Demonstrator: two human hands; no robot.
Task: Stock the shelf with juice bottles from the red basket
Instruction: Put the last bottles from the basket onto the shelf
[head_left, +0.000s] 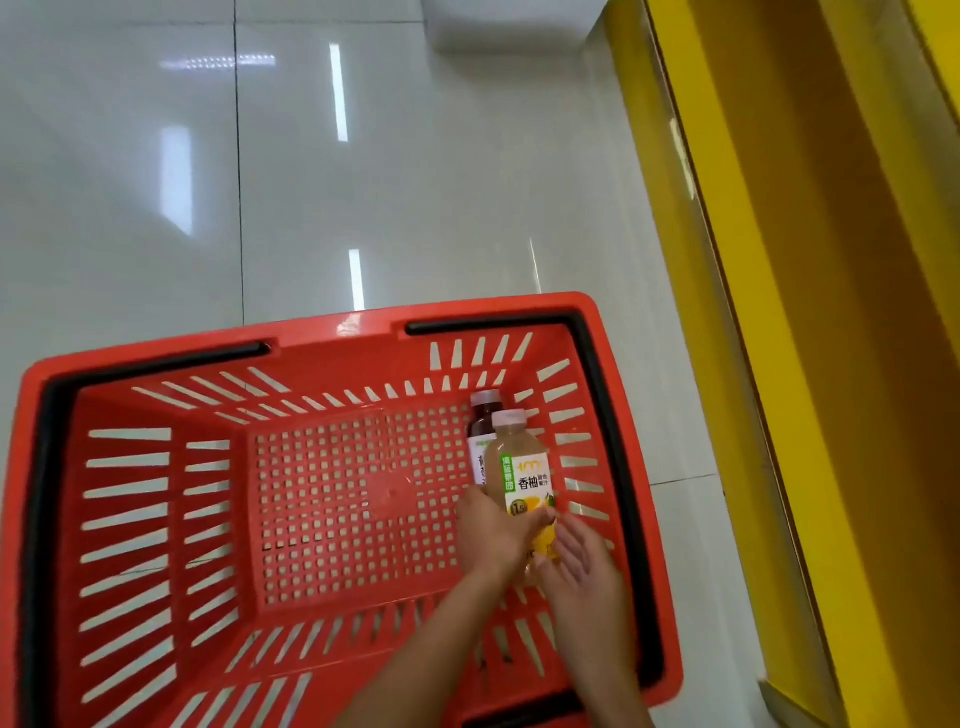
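A red plastic basket with black handles stands on the floor below me. Two bottles lie in its far right corner. One is a pale yellow juice bottle with a pink cap and a white and yellow label. Behind it lies a dark juice bottle, mostly hidden. My left hand is wrapped around the lower part of the pale bottle. My right hand is beside the bottle's base with its fingers spread, touching or nearly touching it.
A yellow shelf unit runs along the right side, close to the basket's right rim. Glossy white floor tiles stretch ahead and to the left. A white box-like base sits at the top edge.
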